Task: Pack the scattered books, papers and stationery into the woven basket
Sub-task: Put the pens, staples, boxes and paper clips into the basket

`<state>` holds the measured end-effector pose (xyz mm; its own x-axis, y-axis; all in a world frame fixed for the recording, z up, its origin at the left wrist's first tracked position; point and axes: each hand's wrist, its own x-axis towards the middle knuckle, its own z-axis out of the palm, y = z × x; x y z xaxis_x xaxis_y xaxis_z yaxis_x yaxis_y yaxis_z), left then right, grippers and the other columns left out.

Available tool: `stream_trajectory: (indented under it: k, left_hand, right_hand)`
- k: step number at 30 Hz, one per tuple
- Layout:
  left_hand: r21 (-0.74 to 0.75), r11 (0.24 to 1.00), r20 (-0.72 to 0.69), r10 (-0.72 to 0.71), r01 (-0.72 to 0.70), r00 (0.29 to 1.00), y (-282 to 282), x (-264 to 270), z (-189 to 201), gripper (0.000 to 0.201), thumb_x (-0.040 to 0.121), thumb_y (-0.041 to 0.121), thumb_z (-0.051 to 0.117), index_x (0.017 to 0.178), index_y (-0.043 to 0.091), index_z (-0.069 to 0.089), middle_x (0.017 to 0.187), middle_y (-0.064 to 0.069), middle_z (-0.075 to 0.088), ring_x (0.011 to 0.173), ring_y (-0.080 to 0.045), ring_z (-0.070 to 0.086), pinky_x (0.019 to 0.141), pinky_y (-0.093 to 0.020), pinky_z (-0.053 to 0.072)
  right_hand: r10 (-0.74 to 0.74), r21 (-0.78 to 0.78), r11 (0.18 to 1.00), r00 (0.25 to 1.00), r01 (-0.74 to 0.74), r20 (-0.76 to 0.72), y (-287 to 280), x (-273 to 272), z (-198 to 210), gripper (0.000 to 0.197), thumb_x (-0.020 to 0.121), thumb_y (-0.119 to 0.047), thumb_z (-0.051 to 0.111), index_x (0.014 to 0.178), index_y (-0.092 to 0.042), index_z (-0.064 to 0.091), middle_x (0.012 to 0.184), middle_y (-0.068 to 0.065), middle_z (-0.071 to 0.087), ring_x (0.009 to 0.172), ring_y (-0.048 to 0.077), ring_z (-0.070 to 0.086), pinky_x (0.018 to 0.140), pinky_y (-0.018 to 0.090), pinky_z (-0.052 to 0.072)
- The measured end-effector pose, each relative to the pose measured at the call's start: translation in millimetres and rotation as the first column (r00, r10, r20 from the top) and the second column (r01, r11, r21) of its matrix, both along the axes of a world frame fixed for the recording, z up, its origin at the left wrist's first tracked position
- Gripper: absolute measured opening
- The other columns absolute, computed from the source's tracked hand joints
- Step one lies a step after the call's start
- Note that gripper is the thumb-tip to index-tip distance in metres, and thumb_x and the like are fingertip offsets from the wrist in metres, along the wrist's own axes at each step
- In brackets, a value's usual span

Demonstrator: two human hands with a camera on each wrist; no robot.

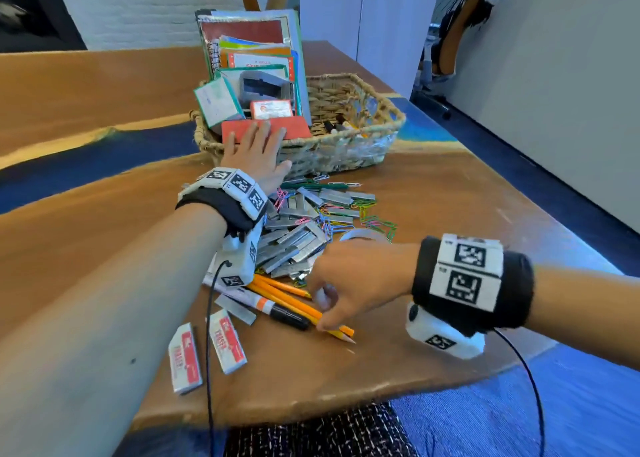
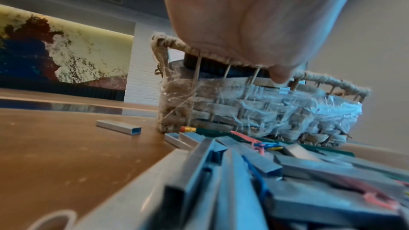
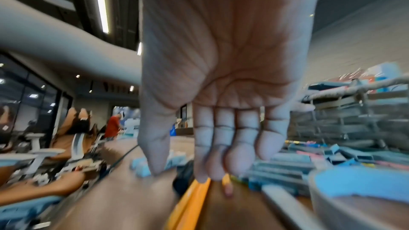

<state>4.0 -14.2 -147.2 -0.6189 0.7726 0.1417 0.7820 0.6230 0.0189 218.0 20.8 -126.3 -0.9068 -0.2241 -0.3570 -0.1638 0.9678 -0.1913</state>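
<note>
Woven basket (image 1: 346, 152) stands on the bench (image 1: 450, 214), directly under the left hand (image 1: 256, 152), whose straight, spread fingers (image 1: 266, 133) lie flat on a red book (image 1: 298, 126) at the near rim. Upright books and papers (image 1: 256, 51) fill the basket beyond these fingers. The right hand (image 1: 360, 280) reaches down with fingers narrowed, thumb and forefinger touching the yellow pencils (image 1: 298, 309); a closed pinch cannot be confirmed. Staple strips (image 1: 294, 238) lie between both hands.
</note>
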Motion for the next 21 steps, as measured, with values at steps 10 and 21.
stream_trajectory:
  k: [10, 21]
  left_hand:
    - [-0.031, 0.999, 0.046, 0.024, -0.022, 0.999, -9.8, 10.1, 3.1, 0.065, 0.098, 0.043, 0.036, 0.15, 0.024, 0.002, 0.158, 0.002, -0.006, 0.146, -0.019, -0.007, 0.116, -0.045, -0.004]
    - [0.258, 0.966, 0.192, -0.068, 0.017, 0.979, 19.8, 24.6, 39.3, 0.035, 0.096, 0.014, 0.041, 0.129, 0.013, 0.049, 0.14, -0.014, 0.034, 0.133, -0.029, 0.026, 0.11, -0.038, 0.021]
  right_hand:
    - [-0.149, 0.144, 0.98, 0.988, 0.14, 0.049, 7.0, 7.3, -22.9, 0.033, 0.086, -0.031, 0.061, 0.091, 0.0, 0.066, 0.072, 0.008, 0.052, 0.071, 0.023, 0.048, 0.048, 0.026, 0.029]
    - [-0.491, -0.33, 0.843, 0.858, 0.424, -0.152, 81.7, -6.9, 30.4, 0.012, 0.086, -0.019, 0.066, 0.08, -0.009, 0.066, 0.065, 0.0, 0.061, 0.052, 0.002, 0.053, 0.051, 0.008, 0.04]
